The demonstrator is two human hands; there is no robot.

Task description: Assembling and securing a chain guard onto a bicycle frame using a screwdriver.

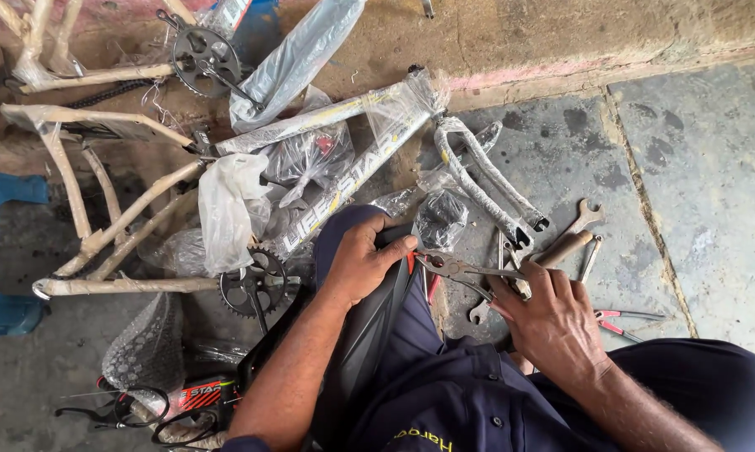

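Grey stone floor (695, 167) lies under everything. On the lap, the left hand (360, 264) curls around the edge of a black mudguard (369, 335), fingers pressed on it. The right hand (553, 322) grips the handles of pliers (453, 268), whose jaws meet the mudguard's edge. Just beyond lie spanners (582, 219), a wrapped fork (486, 176) and a plastic-wrapped bicycle frame (344, 180) with its chainring (256, 285).
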